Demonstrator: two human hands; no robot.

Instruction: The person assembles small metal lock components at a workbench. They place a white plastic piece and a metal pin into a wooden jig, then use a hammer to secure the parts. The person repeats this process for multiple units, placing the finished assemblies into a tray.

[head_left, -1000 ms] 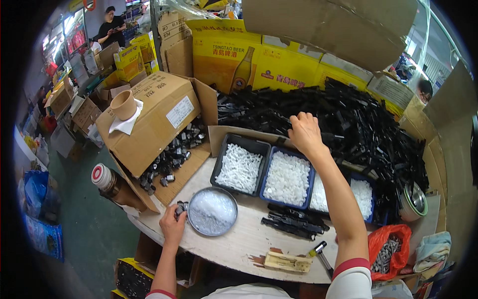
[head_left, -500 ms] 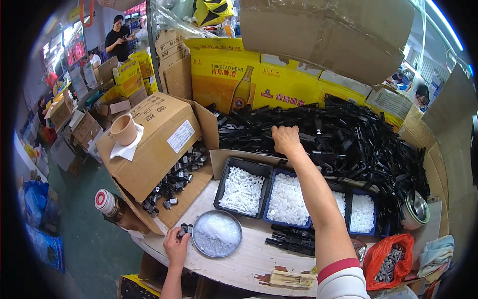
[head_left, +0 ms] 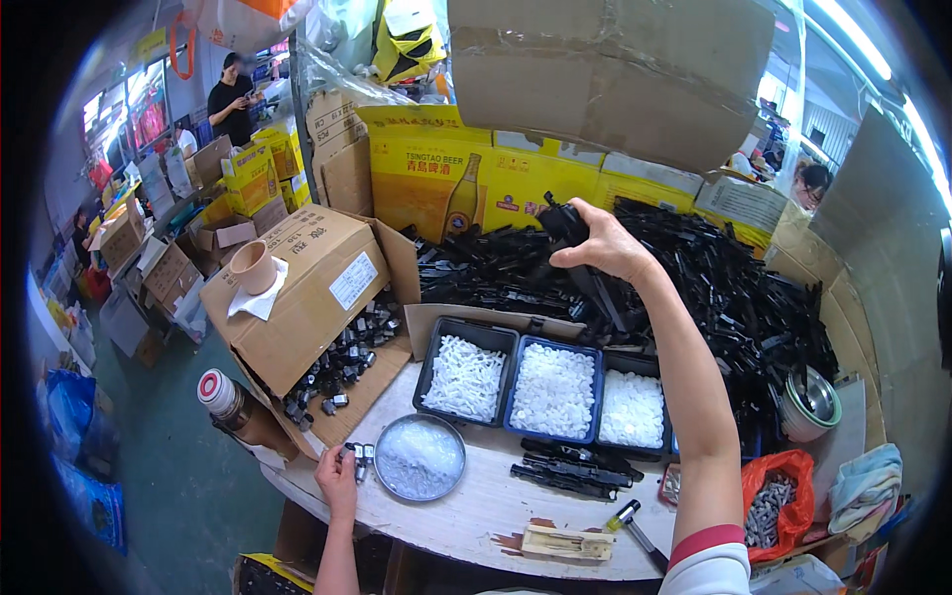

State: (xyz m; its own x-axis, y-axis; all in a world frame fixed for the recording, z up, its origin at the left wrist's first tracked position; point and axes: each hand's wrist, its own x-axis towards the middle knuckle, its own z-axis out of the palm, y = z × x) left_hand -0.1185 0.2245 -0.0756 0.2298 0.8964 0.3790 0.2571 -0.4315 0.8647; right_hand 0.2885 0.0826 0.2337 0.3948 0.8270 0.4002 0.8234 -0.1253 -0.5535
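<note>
Above the big heap of black plastic parts (head_left: pixel 734 288), my right hand (head_left: pixel 617 246) is closed around black plastic parts (head_left: pixel 563 226), long pieces of which hang down below the palm. How many it holds I cannot tell. My left hand (head_left: pixel 338 486) rests at the table's left edge, its fingertips closed on small black-and-silver blocks (head_left: pixel 359 453). Right beside them stands a round metal dish (head_left: pixel 420 458) of clear, whitish material. More such blocks (head_left: pixel 347 352) spill out of a tipped cardboard box (head_left: pixel 297 297).
Bins of white plastic pieces (head_left: pixel 464 379) (head_left: pixel 553 390) (head_left: pixel 633 409) line the middle. In front lie a row of black parts (head_left: pixel 575 471), a wooden block (head_left: pixel 567 542) and a yellow-ended tool (head_left: pixel 625 514). A red bag (head_left: pixel 772 506) and bowls (head_left: pixel 808 407) stand right; a flask (head_left: pixel 223 395) left.
My right hand has come up off the heap, now with black parts in it. My left hand stays by the dish with the small blocks. The whole view has shifted slightly.
</note>
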